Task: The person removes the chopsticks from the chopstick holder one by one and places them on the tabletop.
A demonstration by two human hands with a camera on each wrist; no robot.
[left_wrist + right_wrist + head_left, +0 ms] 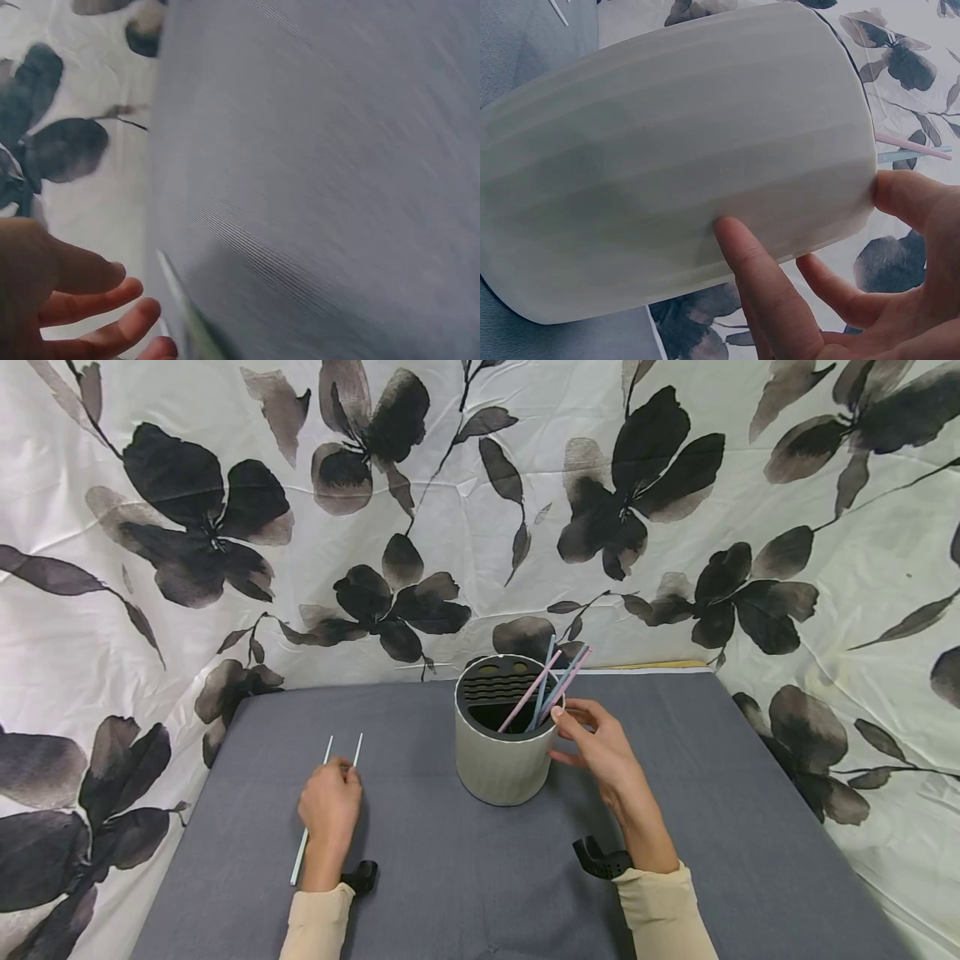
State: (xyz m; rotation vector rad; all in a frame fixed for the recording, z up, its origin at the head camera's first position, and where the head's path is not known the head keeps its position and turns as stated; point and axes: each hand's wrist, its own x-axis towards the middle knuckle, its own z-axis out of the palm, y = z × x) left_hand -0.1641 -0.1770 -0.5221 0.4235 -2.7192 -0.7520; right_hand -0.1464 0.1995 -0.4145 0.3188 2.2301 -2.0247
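Because two slim white sticks (299,857) lie side by side at the left of the tabletop (412,877), pointing away from me, I have my left hand (330,797) right over them, palm down. Set nearly parallel, they probably suit a single pickup. That hand is loosely curved rather than clenched: in its wrist view the thumb and fingers are slightly parted, with the sticks just beside the fingertips and, as far as I can tell, no grip on either.

Further right stands my pale round holder (495,772), upright near the back edge. Its slotted dark insert (498,683) fills the rear half, so the two pink and two blue sticks (529,692) stand in the undivided front compartment (486,718), where I judge the roomy space lets them lean rightward.

At the far right, my right hand (603,756) is spread, its thumb at the rim (865,112) and its fingertips against the outer wall, not wrapped around it; I take this as a light touch for steadying the holder.
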